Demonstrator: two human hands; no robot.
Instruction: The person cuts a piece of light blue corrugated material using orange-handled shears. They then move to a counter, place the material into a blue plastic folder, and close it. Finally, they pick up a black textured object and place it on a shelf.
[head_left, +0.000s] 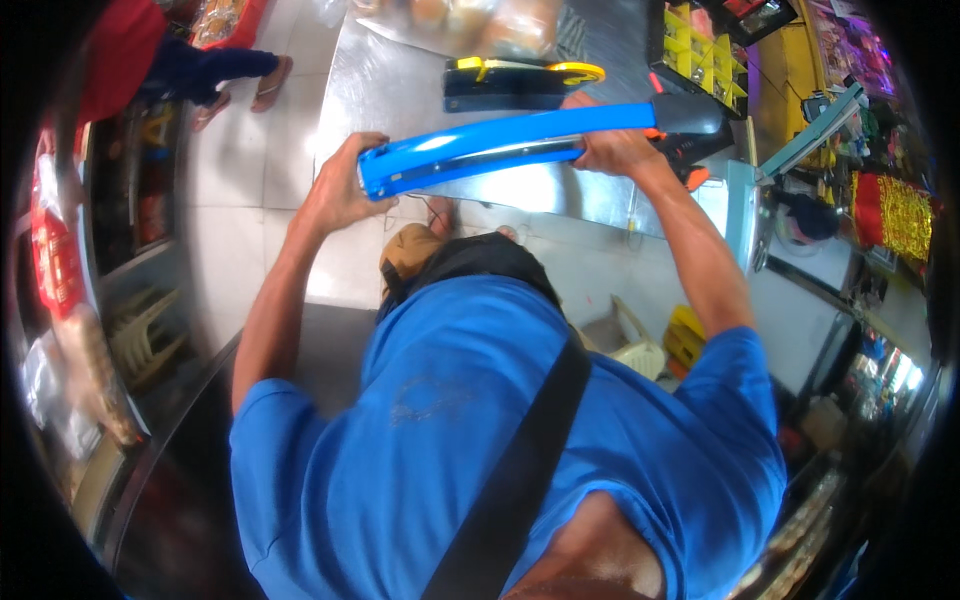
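Observation:
With both hands I hold a long blue two-bar tool with a black handle (pixel 510 137) level above the metal table's near edge. Its two blue bars meet at the left end and stand slightly apart toward the right, with a shiny metal strip along the lower one. My left hand (pixel 342 188) is closed around the joined left end. My right hand (pixel 615 148) grips the right part near the black handle, and some of its fingers are hidden behind the upper bar. Just beyond lies a black and yellow tool (pixel 515 85) on the table.
The metal table (pixel 390 90) carries clear plastic bags (pixel 480 25), a yellow compartment tray (pixel 708 55) and black-orange tools (pixel 695 150). A teal metal frame (pixel 742 205) stands at the right. A person's sandalled feet (pixel 268 85) are on the tiles at far left. A plastic chair (pixel 635 345) is nearby.

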